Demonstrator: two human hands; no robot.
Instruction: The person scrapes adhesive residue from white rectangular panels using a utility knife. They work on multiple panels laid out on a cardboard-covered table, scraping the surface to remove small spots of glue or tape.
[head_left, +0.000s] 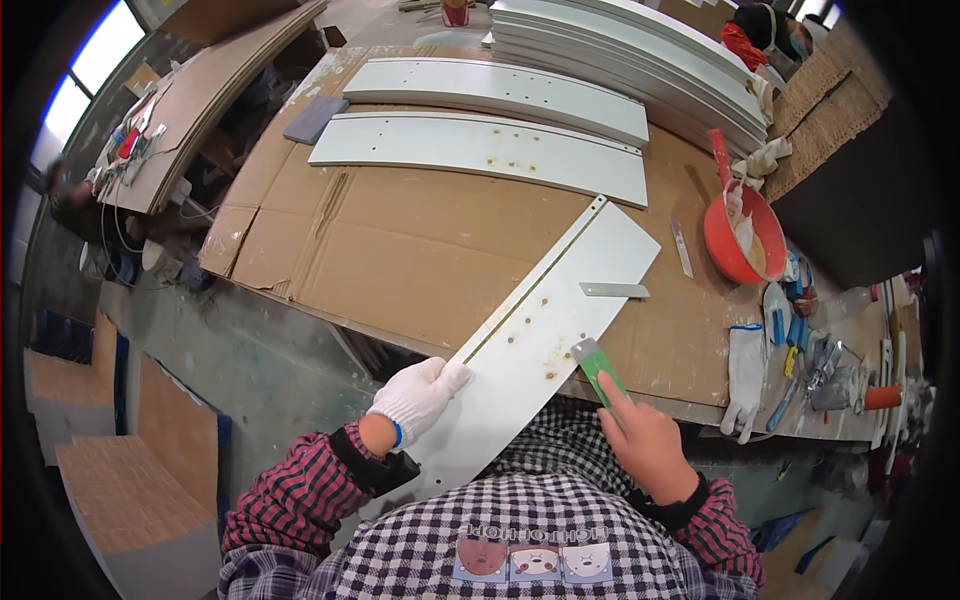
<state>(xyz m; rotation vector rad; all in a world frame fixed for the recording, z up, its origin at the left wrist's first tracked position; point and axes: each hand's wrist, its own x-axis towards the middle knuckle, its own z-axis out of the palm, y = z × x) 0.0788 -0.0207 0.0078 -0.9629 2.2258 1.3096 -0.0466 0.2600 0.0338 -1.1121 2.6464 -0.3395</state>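
Observation:
A long white board (545, 330) lies slanted across the near edge of the table and reaches back toward my body. Several holes and brownish filler spots mark its face, and a dark groove runs along its left edge. My left hand (420, 393), in a white knit glove, grips that grooved edge with the thumb on top. Bare and closed, my right hand (648, 447) holds a green-handled scraper (603, 372), index finger stretched along it. The scraper's grey tip is at the board's right edge, near the spots. A thin metal blade (614, 290) rests across the board farther up.
Two similar white boards (480, 150) lie farther back on the cardboard-covered table (390, 240), beside a grey pad (316, 119). White panels (630, 60) are stacked behind. At right are a red bowl (722, 240), a loose blade (681, 248), a white glove (745, 375) and tools.

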